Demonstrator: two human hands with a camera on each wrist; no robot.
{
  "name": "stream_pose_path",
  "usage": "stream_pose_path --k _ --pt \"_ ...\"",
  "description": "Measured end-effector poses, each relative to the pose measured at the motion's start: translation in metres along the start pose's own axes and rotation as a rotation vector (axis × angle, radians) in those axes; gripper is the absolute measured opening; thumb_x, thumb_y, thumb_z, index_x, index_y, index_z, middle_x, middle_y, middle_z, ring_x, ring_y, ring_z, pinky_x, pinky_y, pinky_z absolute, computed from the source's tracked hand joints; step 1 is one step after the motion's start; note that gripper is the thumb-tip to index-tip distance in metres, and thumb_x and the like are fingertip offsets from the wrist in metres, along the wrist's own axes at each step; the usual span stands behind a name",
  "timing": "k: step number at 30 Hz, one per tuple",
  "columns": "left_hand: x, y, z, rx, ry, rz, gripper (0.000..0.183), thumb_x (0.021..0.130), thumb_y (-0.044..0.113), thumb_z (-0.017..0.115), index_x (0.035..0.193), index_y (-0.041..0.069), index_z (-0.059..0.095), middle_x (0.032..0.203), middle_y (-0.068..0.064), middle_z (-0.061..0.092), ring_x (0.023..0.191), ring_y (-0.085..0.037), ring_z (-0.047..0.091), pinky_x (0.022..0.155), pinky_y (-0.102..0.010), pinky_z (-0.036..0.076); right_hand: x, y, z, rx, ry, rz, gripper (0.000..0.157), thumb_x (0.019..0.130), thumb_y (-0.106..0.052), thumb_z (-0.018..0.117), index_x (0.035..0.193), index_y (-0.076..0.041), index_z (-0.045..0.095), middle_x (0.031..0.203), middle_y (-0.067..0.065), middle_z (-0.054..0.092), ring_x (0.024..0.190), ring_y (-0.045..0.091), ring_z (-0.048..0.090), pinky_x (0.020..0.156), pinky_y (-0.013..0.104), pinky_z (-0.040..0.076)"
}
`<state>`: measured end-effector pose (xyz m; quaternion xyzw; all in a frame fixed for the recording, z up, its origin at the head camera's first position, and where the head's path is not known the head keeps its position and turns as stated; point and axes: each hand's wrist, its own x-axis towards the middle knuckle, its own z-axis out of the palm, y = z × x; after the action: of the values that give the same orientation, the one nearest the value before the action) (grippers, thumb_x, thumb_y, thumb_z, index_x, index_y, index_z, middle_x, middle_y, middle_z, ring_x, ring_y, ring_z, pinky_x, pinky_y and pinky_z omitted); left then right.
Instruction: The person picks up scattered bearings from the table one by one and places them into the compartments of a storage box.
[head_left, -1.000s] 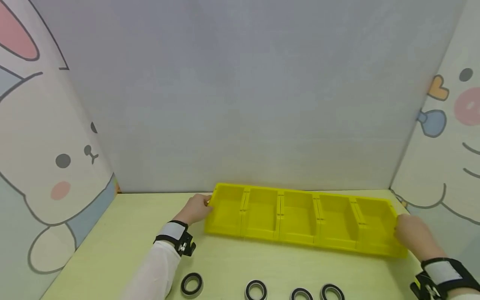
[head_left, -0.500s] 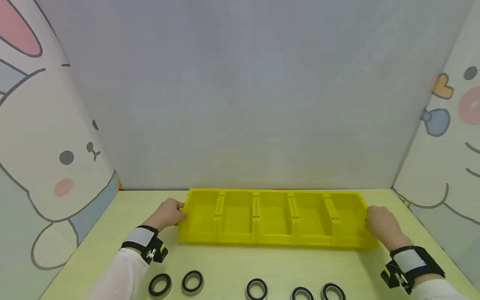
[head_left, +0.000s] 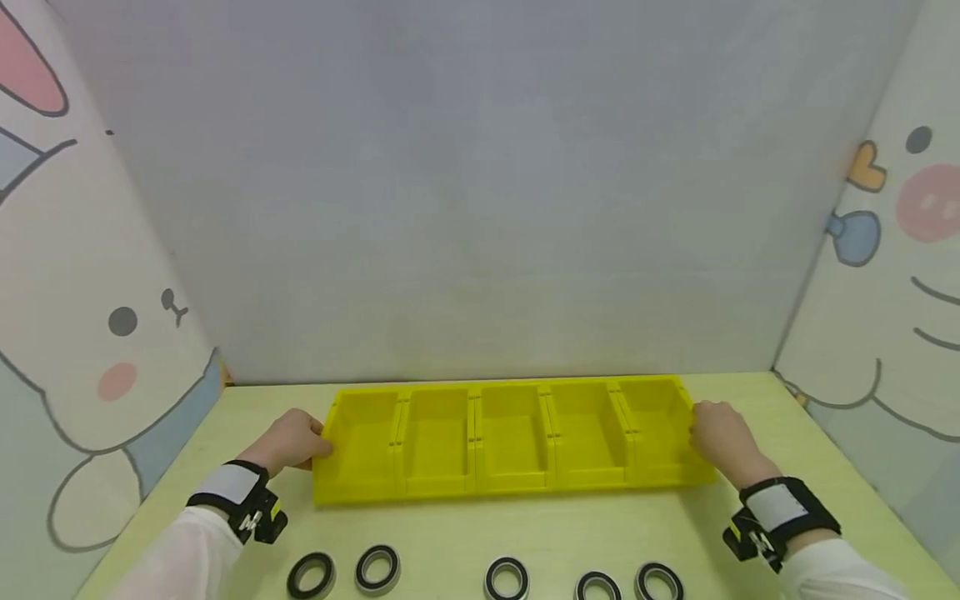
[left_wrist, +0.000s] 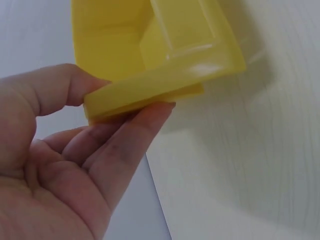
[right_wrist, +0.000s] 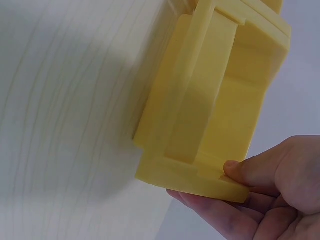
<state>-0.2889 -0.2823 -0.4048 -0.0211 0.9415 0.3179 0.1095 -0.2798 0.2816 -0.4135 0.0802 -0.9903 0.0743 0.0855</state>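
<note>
Desk [head_left: 465, 533]: pale green, walled by 3 panels. Yellow tray [head_left: 510, 437] of 5 open compartments sits square across it, nothing visible inside. Left hand [head_left: 288, 442] pinches its left end rim, thumb above, fingers beneath; right hand [head_left: 720, 440] grips the right end likewise, a hold suited to steadying both ends evenly. 5 bearing rings [head_left: 506, 577] line the near edge

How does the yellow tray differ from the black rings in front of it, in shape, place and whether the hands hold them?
The yellow tray is one long box with five compartments; the black rings are five small round pieces. The tray lies farther back, the rings along the near table edge. The left hand and right hand pinch the tray's ends; no hand touches the rings. Both rest on the same table.
</note>
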Motion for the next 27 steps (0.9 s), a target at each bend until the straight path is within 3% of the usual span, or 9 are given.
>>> stream_pose_path --k 3,6,13,20,22,25,27 --pt "-0.004 -0.003 -0.006 -0.006 -0.022 -0.042 0.029 0.075 0.006 0.064 0.059 0.01 0.04 0.064 -0.003 0.055 0.056 -0.014 0.053 0.066 -0.035 0.059 0.001 -0.006 0.001 0.008 -0.014 0.001 0.01 0.081 0.004 0.058 0.072 0.006 0.053 0.062 0.009 0.047 0.057 0.022 0.044 0.049 0.031 0.041" --pt "-0.007 -0.006 -0.011 -0.019 -0.052 -0.055 0.03 0.074 0.004 0.064 0.058 0.011 0.039 0.067 -0.003 0.057 0.054 -0.013 0.052 0.066 -0.035 0.059 0.002 -0.011 0.003 0.018 -0.032 0.011 0.009 0.081 0.004 0.057 0.072 0.005 0.054 0.062 0.008 0.046 0.057 0.021 0.043 0.048 0.029 0.04" --pt "-0.007 -0.005 -0.018 -0.023 -0.121 -0.094 0.009 0.072 0.001 0.063 0.07 0.001 0.054 0.074 -0.005 0.059 0.06 -0.014 0.059 0.065 -0.035 0.059 0.005 -0.015 0.002 0.038 -0.08 0.022 0.01 0.08 0.005 0.054 0.071 0.003 0.052 0.061 0.008 0.044 0.056 0.02 0.042 0.047 0.026 0.037" --pt "0.0 0.004 -0.02 0.003 -0.166 -0.167 0.022 0.072 -0.003 0.063 0.09 -0.01 0.053 0.079 -0.012 0.058 0.06 -0.017 0.06 0.062 -0.032 0.059 0.004 -0.015 0.001 0.062 -0.078 0.015 0.011 0.085 0.003 0.054 0.074 0.003 0.052 0.062 0.007 0.044 0.054 0.018 0.042 0.047 0.025 0.036" --pt "0.001 0.005 -0.019 -0.004 -0.175 -0.169 0.023 0.072 -0.004 0.062 0.091 -0.011 0.051 0.079 -0.012 0.057 0.059 -0.017 0.059 0.062 -0.032 0.059 0.002 -0.014 -0.001 0.089 -0.112 0.024 0.008 0.088 -0.002 0.055 0.086 0.007 0.056 0.066 0.011 0.05 0.056 0.018 0.044 0.049 0.026 0.037" --pt "0.002 0.005 -0.017 -0.026 -0.185 -0.166 0.023 0.073 -0.006 0.06 0.092 -0.012 0.051 0.079 -0.012 0.056 0.058 -0.017 0.059 0.061 -0.033 0.059 -0.005 -0.012 -0.004 0.088 -0.113 0.008 0.035 0.09 -0.009 0.058 0.117 0.013 0.052 0.089 0.026 0.06 0.067 0.027 0.055 0.057 0.033 0.048" --pt "0.003 0.004 -0.015 -0.034 -0.186 -0.17 0.022 0.074 -0.007 0.06 0.093 -0.013 0.052 0.079 -0.012 0.057 0.059 -0.017 0.059 0.062 -0.034 0.059 -0.014 -0.015 -0.005 0.059 -0.093 -0.011 0.052 0.092 -0.016 0.058 0.134 0.009 0.041 0.115 0.033 0.055 0.09 0.04 0.059 0.073 0.049 0.053"
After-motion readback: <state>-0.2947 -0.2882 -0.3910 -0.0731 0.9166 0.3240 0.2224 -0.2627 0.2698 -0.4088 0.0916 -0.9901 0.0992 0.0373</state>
